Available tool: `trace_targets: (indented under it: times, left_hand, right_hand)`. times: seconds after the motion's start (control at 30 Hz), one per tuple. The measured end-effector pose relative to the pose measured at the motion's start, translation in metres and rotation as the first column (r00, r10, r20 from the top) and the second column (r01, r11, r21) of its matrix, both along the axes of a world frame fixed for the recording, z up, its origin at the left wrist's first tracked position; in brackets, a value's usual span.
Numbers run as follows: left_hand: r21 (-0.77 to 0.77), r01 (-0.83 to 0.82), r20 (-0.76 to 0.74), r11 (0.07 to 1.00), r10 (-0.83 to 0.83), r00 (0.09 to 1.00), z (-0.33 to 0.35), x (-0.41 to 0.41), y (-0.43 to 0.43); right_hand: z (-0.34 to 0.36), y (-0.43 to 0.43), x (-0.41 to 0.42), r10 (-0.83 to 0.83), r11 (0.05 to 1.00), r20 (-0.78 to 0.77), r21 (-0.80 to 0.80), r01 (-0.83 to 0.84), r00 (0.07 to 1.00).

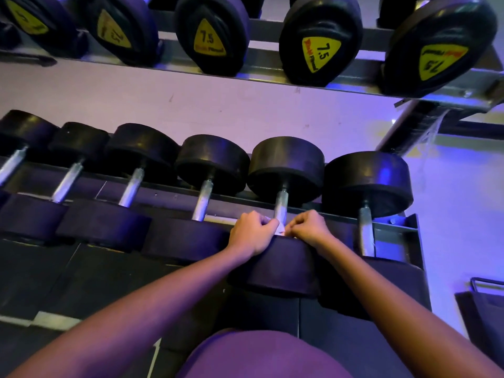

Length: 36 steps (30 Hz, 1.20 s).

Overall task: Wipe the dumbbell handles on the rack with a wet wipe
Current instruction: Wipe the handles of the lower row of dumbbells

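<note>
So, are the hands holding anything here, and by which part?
The white wipe, pinched at its two sides: left hand on the left, right hand on the right, at the near end of a dumbbell handle.

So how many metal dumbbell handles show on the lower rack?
6, left to right: first handle, second handle, third handle, fourth handle, fifth handle, where left hand and right hand pinch the wet wipe, sixth handle. More may lie beyond the left edge.

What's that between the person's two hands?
In the head view, a small white wipe, pinched by the left hand and the right hand, at the lower end of one dumbbell's metal handle.
</note>
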<state>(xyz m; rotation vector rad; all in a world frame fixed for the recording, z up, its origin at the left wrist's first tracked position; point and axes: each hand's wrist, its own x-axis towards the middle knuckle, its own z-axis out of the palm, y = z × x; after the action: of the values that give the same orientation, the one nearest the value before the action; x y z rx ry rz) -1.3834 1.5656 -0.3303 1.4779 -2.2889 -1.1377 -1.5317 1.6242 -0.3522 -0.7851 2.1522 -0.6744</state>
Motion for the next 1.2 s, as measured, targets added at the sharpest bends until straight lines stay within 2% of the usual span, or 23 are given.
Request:
trace_targets:
  times: [0.1, 0.17, 0.23, 0.33, 0.47, 0.57, 0.67, 0.73, 0.77, 0.83, 0.9, 0.97, 1.07, 1.2]
  left_hand:
    - [-0.009, 0.003, -0.015, 1.0, -0.003, 1.0, 0.0, 0.0, 0.0]
    - [-0.004, 0.007, -0.01, 1.0, -0.007, 1.0, -0.001, 0.0, 0.0]
    - [-0.005, 0.006, -0.015, 1.0, -0.006, 1.0, -0.001, 0.0, -0.001]
    - [-0.001, 0.008, -0.026, 1.0, -0.008, 1.0, 0.0, 0.0, -0.001]
    - [-0.011, 0.02, -0.01, 1.0, -0.02, 1.0, 0.001, 0.001, -0.001]
    - [-0.029, 0.022, 0.002, 0.999, -0.022, 1.0, 0.0, 0.001, -0.001]
    - [-0.027, 0.025, 0.007, 0.999, -0.025, 1.0, 0.0, 0.001, -0.001]
    - [-0.029, 0.026, 0.002, 0.999, -0.026, 1.0, 0.0, 0.0, -0.002]
    - [-0.029, 0.024, 0.0, 0.999, -0.024, 1.0, 0.001, 0.001, -0.001]
    - [-0.019, 0.021, -0.003, 1.0, -0.021, 1.0, 0.002, 0.001, -0.001]
    - [-0.02, 0.023, -0.005, 1.0, -0.023, 1.0, 0.003, 0.002, -0.001]
    - [-0.021, 0.025, -0.002, 0.999, -0.025, 1.0, 0.005, 0.002, 0.0]
    - [-0.012, 0.025, -0.01, 1.0, -0.025, 1.0, 0.005, 0.002, 0.001]
    - [-0.01, 0.021, -0.019, 1.0, -0.021, 1.0, 0.005, 0.002, 0.001]
  right_hand:
    - [0.004, -0.001, -0.005, -0.005, 1.0, 0.134, 0.012, 0.003, 0.991]
    - [0.004, -0.012, -0.013, -0.163, 0.982, 0.18, -0.07, 0.178, 0.97]
    - [0.003, -0.026, -0.023, -0.354, 0.909, 0.15, -0.177, 0.377, 0.923]
    - [0.001, -0.044, -0.026, -0.418, 0.865, 0.196, -0.212, 0.454, 0.887]
    - [-0.001, -0.043, -0.024, -0.308, 0.93, 0.178, -0.152, 0.335, 0.935]
    - [-0.004, -0.023, -0.02, -0.113, 0.991, 0.155, -0.051, 0.122, 0.981]
    - [-0.006, 0.0, -0.01, 0.058, 0.998, 0.167, 0.0, -0.059, 0.984]
    - [-0.001, 0.004, -0.008, 0.079, 0.997, 0.203, 0.002, -0.081, 0.976]
    - [0.001, 0.003, -0.009, 0.044, 0.999, 0.228, -0.003, -0.045, 0.973]
    - [-0.001, -0.007, -0.013, -0.131, 0.99, 0.269, -0.02, 0.141, 0.954]
    - [-0.006, -0.022, -0.019, -0.345, 0.919, 0.327, -0.073, 0.388, 0.88]
    - [-0.009, -0.039, -0.023, -0.468, 0.835, 0.356, -0.123, 0.537, 0.809]
    - [-0.011, -0.053, -0.022, -0.507, 0.811, 0.294, -0.153, 0.564, 0.81]
    - [-0.003, -0.042, -0.01, -0.423, 0.875, 0.196, -0.165, 0.455, 0.885]
